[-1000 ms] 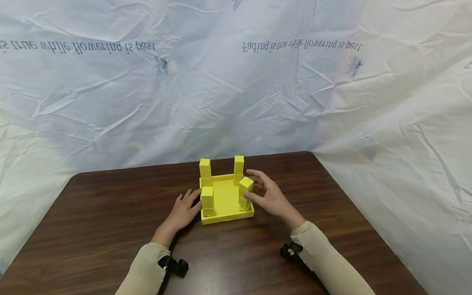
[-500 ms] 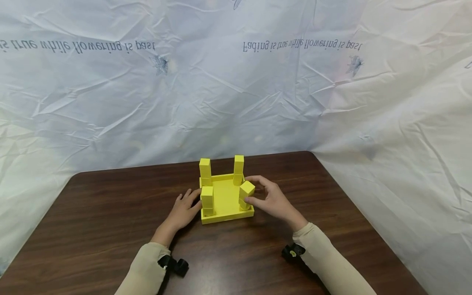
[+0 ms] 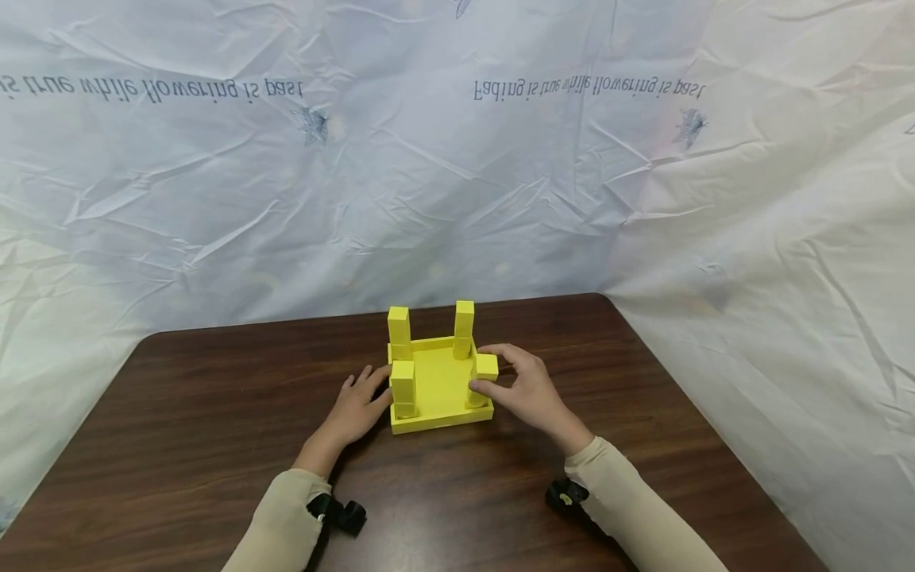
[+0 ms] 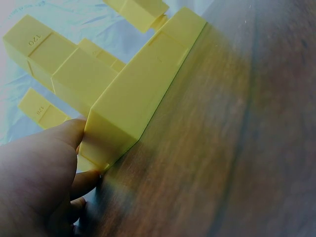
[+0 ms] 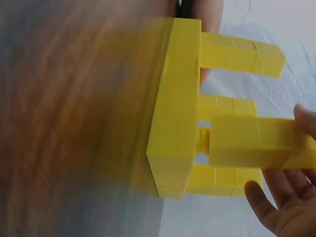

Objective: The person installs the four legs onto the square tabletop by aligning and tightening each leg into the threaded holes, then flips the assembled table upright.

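A shallow yellow tray (image 3: 442, 385) with a raised rim sits on the table, and a square yellow post stands at each corner. My right hand (image 3: 532, 397) holds the near right post (image 3: 488, 367) between thumb and fingers; the post leans slightly right. In the right wrist view, a narrow ridged stub (image 5: 203, 140) shows between that post (image 5: 234, 141) and the tray's wall (image 5: 177, 94). With fingers spread, my left hand (image 3: 356, 409) touches the tray's left side beside the near left post (image 3: 403, 385). Up close, its thumb (image 4: 74, 131) lies against the tray's corner.
At the tray's back corners stand the far left post (image 3: 399, 327) and the far right post (image 3: 464, 322). A brown wooden table (image 3: 236, 413) lies under everything. A pale printed sheet (image 3: 400, 159) hangs behind and along the right side.
The near right post has turned, its top going from cornerwise to squared, and its top has shifted right. My right fingers have drawn in around it. The left hand has stayed put.
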The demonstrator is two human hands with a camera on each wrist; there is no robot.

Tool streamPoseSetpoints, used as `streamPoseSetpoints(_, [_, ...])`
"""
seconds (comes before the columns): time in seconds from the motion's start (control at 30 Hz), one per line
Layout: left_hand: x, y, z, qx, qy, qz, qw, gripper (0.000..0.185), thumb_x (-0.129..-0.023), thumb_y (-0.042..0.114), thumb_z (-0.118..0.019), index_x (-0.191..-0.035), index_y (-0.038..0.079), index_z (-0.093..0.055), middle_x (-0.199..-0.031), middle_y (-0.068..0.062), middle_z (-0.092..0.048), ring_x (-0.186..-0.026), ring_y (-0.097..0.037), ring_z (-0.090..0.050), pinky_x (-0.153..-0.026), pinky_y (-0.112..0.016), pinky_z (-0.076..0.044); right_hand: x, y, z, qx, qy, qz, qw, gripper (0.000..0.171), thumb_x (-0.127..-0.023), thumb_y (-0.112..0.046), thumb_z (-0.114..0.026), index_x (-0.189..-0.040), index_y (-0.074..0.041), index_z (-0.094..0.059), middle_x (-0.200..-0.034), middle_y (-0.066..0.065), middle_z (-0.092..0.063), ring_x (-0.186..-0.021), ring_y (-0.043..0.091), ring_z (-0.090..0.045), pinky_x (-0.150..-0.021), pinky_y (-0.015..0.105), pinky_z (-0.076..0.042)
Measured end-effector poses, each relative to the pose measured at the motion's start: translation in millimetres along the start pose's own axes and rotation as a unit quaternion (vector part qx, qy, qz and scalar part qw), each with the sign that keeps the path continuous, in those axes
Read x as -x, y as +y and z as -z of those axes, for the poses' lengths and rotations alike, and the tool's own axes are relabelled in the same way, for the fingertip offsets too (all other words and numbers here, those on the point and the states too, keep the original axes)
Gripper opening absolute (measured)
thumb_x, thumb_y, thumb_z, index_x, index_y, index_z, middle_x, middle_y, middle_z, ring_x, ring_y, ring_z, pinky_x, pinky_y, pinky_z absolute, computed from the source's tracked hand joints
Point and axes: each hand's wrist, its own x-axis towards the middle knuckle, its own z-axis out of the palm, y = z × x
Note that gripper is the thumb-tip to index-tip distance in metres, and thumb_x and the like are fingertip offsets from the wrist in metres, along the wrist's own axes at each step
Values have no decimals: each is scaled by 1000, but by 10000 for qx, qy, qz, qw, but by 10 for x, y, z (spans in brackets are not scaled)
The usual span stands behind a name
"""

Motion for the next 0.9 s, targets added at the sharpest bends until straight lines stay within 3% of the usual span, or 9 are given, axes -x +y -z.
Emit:
streamPoseSetpoints(0.17, [-5, -2, 4, 4, -9, -10, 10000, 57, -116, 36, -44, -165, 8, -35, -166, -24, -36, -159, -49, -11, -124, -69, 2, 4, -9, -24, 26, 108, -25, 9999, 47, -89, -18, -89, -131, -9, -71, -118, 4, -72, -100, 20, -70, -86, 52, -61])
streamPoseSetpoints(0.37, [-5, 2, 4, 2, -4, -6, 10000, 57, -116, 34, -45, -165, 7, -35, -166, -24, -36, -159, -49, -11, -124, -69, 2, 4, 7, -18, 256, 71, -93, 9996, 62, -89, -21, -89, -144, -13, -63, -141, 9, -66, -121, 25, -64, -94, 52, -56])
streamPoseSetpoints(0.47, [-11, 4, 1, -9, -7, -5, 10000, 57, -116, 34, -45, -165, 7, -34, -166, -24, -36, -159, -48, -11, -124, -69, 2, 1, 23, 23, 110, -122, -149, 9998, 73, -89, -22, -89, -153, -15, -54, -145, 12, -63, -128, 30, -60, -99, 57, -53])
streamPoseSetpoints(0.57, [-18, 5, 2, -29, -19, -8, 10000, 58, -116, 35, -44, -165, 7, -34, -167, -24, -35, -159, -48, -11, -124, -69, 2, -35, 63, 115, -391, -545, -187, 9976, 80, -90, -19, -88, -159, -14, -45, -147, 15, -61, -134, 34, -57, -103, 61, -50])
streamPoseSetpoints(0.67, [-19, 10, 10, -17, -19, 1, 10000, 58, -116, 35, -44, -165, 7, -34, -167, -23, -35, -159, -48, -10, -125, -68, 2, -113, 138, 240, -1014, -1131, -269, 9880, 79, -92, -12, -85, -159, -10, -44, -152, 17, -57, -142, 33, -51, -107, 58, -49])
streamPoseSetpoints(0.8, [-5, 18, 17, 13, -12, 43, 10000, 57, -116, 34, -45, -165, 6, -34, -167, -24, -34, -159, -48, -11, -125, -68, 2, -247, 243, 357, -1627, -2008, -246, 9657, 70, -92, -3, -82, -154, -2, -50, -154, 22, -52, -142, 24, -52, -104, 43, -52])
streamPoseSetpoints(0.87, [3, 18, 14, 29, -24, 73, 10000, 57, -116, 32, -45, -165, 6, -34, -167, -24, -34, -159, -48, -10, -125, -67, 2, -300, 284, 379, -1812, -2371, -134, 9544, 68, -92, -1, -81, -153, 0, -51, -153, 26, -51, -131, 17, -57, -95, 35, -55])
streamPoseSetpoints(0.9, [6, 17, 11, 30, -31, 73, 10000, 57, -116, 32, -45, -165, 6, -34, -167, -24, -34, -159, -48, -10, -125, -67, 2, -320, 299, 383, -1870, -2487, -73, 9503, 66, -93, -1, -80, -153, 1, -52, -152, 26, -52, -117, 13, -61, -88, 32, -55])
